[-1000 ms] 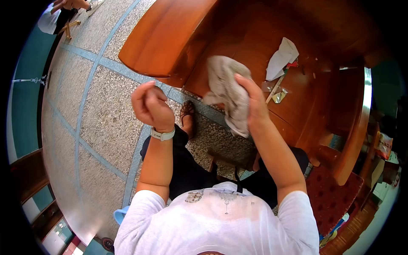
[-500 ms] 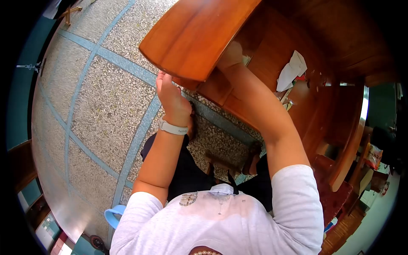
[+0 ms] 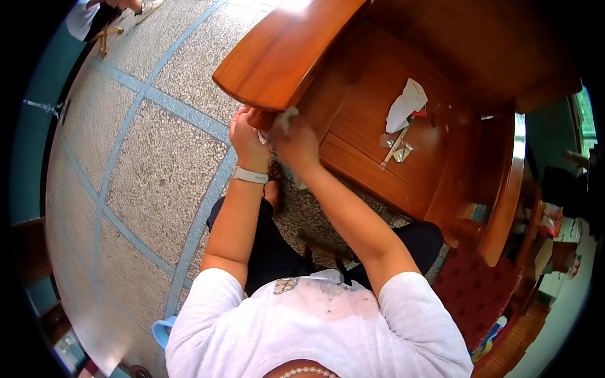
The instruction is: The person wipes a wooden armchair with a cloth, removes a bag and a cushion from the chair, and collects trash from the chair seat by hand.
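Below the front end of the wooden armrest [image 3: 277, 57], my left hand [image 3: 247, 135] is closed round part of the wooden frame under it. My right hand [image 3: 295, 145] is just to the right, blurred by motion, with a pale cloth [image 3: 287, 118] bunched in its fingers against the wood near the armrest's support. Most of the cloth is hidden by the hand. On the wooden seat [image 3: 359, 94] lie white paper [image 3: 406, 104], a thin stick [image 3: 398, 143] and a small clear wrapper [image 3: 402, 153].
Speckled floor [image 3: 151, 157] with blue strips spreads to the left. A dark red patterned mat [image 3: 469, 290] is at the lower right. A blue plastic item [image 3: 162, 331] is by my left side. Another person's leg and shoe [image 3: 146, 10] show at the top left.
My right hand has come back from behind the armrest to its front support, with the cloth. My left hand stays near the armrest's front end. The view has shifted slightly.
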Demonstrator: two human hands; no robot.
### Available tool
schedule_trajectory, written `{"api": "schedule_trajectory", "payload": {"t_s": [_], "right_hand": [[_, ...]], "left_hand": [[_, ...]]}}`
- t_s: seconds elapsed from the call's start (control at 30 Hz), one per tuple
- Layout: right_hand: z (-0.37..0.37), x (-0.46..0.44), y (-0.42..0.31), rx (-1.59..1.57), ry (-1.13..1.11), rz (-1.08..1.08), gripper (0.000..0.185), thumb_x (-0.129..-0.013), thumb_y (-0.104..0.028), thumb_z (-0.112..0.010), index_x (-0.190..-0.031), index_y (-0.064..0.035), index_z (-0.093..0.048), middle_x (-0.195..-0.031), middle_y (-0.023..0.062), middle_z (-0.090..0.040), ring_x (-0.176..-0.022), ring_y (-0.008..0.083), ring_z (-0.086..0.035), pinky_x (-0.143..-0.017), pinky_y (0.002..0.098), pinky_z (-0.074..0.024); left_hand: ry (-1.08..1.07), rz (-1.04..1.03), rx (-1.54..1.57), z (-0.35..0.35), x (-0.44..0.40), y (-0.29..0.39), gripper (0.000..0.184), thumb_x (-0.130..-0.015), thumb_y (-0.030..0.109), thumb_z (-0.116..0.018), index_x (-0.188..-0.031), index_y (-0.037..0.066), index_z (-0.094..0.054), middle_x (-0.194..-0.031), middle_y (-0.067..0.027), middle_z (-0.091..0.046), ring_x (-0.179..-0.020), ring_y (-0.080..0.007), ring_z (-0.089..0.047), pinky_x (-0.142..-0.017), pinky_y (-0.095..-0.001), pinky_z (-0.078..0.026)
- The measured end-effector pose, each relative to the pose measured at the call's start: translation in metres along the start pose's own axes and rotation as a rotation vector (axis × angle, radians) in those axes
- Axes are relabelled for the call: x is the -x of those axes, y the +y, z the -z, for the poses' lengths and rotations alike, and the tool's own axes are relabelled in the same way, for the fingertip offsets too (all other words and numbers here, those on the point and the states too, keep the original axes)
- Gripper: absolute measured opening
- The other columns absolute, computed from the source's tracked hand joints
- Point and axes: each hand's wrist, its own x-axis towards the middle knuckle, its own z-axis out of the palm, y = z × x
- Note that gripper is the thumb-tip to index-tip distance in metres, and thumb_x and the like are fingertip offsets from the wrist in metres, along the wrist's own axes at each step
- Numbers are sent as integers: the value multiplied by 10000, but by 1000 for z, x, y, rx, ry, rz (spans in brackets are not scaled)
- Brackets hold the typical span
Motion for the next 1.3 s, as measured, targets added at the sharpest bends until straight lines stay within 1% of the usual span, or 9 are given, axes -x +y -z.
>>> {"api": "schedule_trajectory", "payload": {"t_s": [0.1,0.3,0.47,0.63,0.7,0.8,0.87,0.97,1.3], "right_hand": [[-24,10,-3,43,-314,129,413,-783,-287,-568,-1129,-67,-518,-907,227,-630,-879,414,-597,-746,482,-479],[-35,26,-33,-218,8,335,357,-740,-186,-646,-1081,-113,-572,-1098,178,-593,-961,393,-577,-784,436,-485],[-23,3,-5,417,-5,718,363,-695,-118,-625,-1049,-189,-592,-1000,24,-571,-864,235,-603,-664,376,-472],[10,5,14,318,-216,577,378,-704,-104,-613,-1077,-165,-600,-1016,40,-588,-888,259,-602,-712,401,-484],[27,8,23,246,-223,625,391,-705,-101,-617,-1094,-148,-597,-1017,58,-592,-890,267,-603,-731,408,-486],[49,18,35,-490,-82,-73,362,-718,-85,-616,-1079,-101,-592,-965,112,-591,-921,293,-587,-753,407,-484],[60,15,52,-16,224,362,403,-738,-149,-635,-1135,-113,-575,-1006,114,-584,-932,300,-572,-766,413,-475],[47,4,68,592,-15,399,450,-740,-231,-639,-1172,-135,-560,-1058,108,-572,-964,313,-542,-768,446,-463],[58,-191,97,645,318,426,409,-744,-219,-601,-1126,-78,-563,-1110,152,-557,-994,341,-538,-854,460,-450]], "left_hand": [[-153,18,9,28,-23,3,335,-844,96,-475,-1166,11,-445,-1025,-100,-565,-964,-175,-539,-823,-354,-479],[39,74,186,53,-55,19,201,-891,98,-401,-1071,28,-458,-934,-86,-589,-799,-210,-598,-705,-320,-524],[-168,213,209,27,-35,19,220,-877,135,-434,-1058,49,-525,-1002,-95,-613,-829,-218,-616,-703,-308,-511],[-296,23,3,16,-29,4,310,-837,97,-491,-1132,2,-483,-1037,-85,-564,-950,-190,-562,-847,-304,-452],[2,-246,-117,-10,5,15,348,-822,66,-516,-1156,-11,-452,-1093,-90,-529,-1016,-164,-506,-889,-293,-404],[57,-368,-124,-19,28,9,272,-828,41,-516,-1089,5,-446,-1043,-66,-502,-1009,-150,-472,-913,-285,-368],[54,-470,-179,-18,37,-7,180,-839,39,-515,-1012,32,-463,-958,-39,-485,-907,-132,-467,-843,-269,-383],[-311,-528,-386,-39,91,-17,75,-871,25,-475,-938,39,-506,-888,-39,-502,-818,-106,-465,-763,-245,-393],[-672,-466,-513,-72,128,-77,191,-848,-110,-487,-996,-3,-541,-1042,-88,-492,-862,-134,-544,-761,-230,-439]]}}
